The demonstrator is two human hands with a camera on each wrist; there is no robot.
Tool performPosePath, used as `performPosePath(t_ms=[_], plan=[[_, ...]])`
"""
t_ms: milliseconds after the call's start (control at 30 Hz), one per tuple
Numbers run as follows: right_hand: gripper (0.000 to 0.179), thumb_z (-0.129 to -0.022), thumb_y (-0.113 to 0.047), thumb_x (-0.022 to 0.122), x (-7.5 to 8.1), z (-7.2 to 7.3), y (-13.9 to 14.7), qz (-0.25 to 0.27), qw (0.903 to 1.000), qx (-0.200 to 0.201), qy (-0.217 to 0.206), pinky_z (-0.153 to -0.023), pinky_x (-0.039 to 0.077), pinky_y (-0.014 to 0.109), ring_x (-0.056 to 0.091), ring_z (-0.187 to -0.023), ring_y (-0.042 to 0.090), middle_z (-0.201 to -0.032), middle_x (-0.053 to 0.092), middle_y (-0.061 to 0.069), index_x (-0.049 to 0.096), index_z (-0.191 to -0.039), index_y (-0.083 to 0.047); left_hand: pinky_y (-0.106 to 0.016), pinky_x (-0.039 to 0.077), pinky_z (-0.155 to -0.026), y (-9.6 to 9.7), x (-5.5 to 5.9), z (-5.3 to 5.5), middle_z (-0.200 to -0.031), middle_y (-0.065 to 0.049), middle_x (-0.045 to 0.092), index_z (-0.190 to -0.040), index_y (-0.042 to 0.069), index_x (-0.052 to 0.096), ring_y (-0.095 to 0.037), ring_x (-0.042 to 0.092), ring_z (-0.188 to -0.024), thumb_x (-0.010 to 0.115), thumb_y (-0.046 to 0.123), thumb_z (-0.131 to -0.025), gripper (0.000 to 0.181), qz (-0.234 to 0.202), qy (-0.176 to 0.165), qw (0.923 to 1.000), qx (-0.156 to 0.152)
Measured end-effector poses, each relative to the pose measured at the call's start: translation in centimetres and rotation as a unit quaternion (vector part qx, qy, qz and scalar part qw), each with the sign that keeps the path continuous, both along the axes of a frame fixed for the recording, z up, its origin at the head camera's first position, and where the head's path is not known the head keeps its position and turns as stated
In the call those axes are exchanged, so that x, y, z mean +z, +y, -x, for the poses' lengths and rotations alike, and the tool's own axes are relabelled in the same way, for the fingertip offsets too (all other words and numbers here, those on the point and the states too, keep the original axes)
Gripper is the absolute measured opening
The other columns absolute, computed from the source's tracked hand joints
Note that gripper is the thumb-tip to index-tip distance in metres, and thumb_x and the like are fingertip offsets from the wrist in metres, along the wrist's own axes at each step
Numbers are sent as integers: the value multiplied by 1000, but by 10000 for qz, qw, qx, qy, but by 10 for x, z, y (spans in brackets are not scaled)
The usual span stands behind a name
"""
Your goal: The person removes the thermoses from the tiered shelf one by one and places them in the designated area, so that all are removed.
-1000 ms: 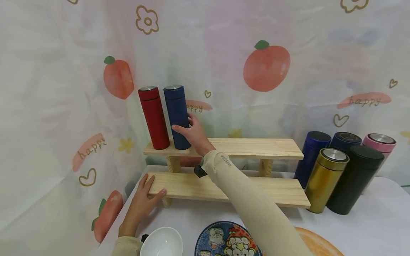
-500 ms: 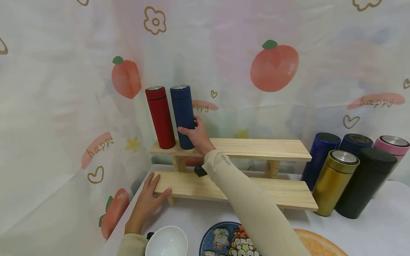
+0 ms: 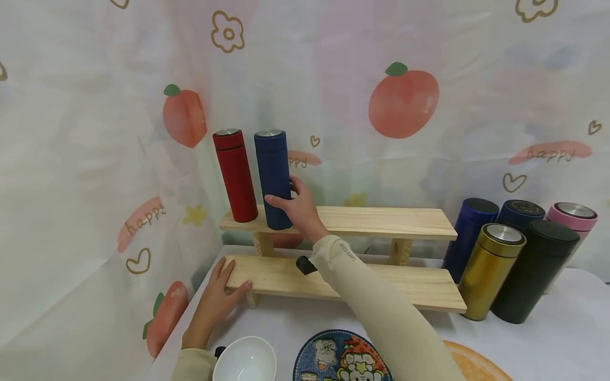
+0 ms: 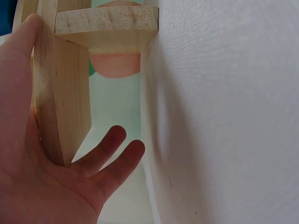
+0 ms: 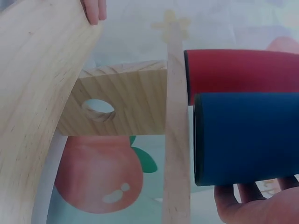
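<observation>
Gripping the blue flask (image 3: pixel 274 180) low on its body, the right hand (image 3: pixel 297 207) curls fingers and thumb around it; the flask stands upright at the left end of the upper wooden shelf (image 3: pixel 381 221), just right of the red flask (image 3: pixel 235 175). Nearer, the left hand (image 3: pixel 215 300) rests with straight fingers on the left end of the lower shelf (image 3: pixel 419 290), thumb on its near edge.
</observation>
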State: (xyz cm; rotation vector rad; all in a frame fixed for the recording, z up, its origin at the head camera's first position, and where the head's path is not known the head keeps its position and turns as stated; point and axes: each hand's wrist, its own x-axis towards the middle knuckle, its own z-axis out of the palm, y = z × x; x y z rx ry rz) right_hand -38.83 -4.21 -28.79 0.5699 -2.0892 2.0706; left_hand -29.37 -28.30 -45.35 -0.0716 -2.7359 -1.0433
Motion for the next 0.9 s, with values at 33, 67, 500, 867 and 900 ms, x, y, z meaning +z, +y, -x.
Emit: performPosePath(t_ms=[33, 67, 500, 867, 900], plan=[[73, -96, -24, 82, 0, -2, 2, 44, 10000, 22, 47, -113, 46, 56, 55, -135, 33, -152, 56, 13, 48, -159, -10, -69, 27, -121, 0, 0, 0, -178, -17, 12, -168, 6, 34, -47, 25, -158, 68, 57, -100, 92, 11, -1, 10000, 6], [73, -96, -24, 82, 0, -4, 4, 93, 9999, 58, 85, -112, 47, 55, 57, -133, 33, -151, 57, 13, 48, -159, -10, -69, 27, -121, 0, 1, 0, -178, -17, 12, -168, 6, 34, -48, 25, -158, 68, 58, -100, 92, 25, -8, 10000, 16], [68, -96, -19, 81, 16, -41, 39, 298, 9984, 350, 326, -108, 50, 54, 63, -125, 35, -146, 59, 12, 51, -157, -11, -69, 26, -121, -3, 4, 3, -177, -19, 11, -168, 5, 33, -49, 23, -157, 68, 57, -100, 93, 36, -15, 10000, -65], [69, -94, -17, 82, 12, -70, 68, 412, 9987, 215, 187, -106, 51, 58, 63, -123, 40, -145, 60, 14, 53, -156, -10, -70, 26, -121, 3, 0, 3, -176, -24, 11, -167, 2, 32, -52, 22, -157, 69, 55, -101, 93, 58, -64, 9999, -97], [69, -94, -17, 82, 11, -73, 71, 409, 9988, 208, 177, -106, 51, 58, 64, -123, 40, -145, 60, 14, 53, -156, -11, -70, 26, -121, 3, 0, 3, -176, -24, 11, -167, 1, 32, -52, 22, -157, 69, 55, -101, 93, 62, -68, 9999, -96]])
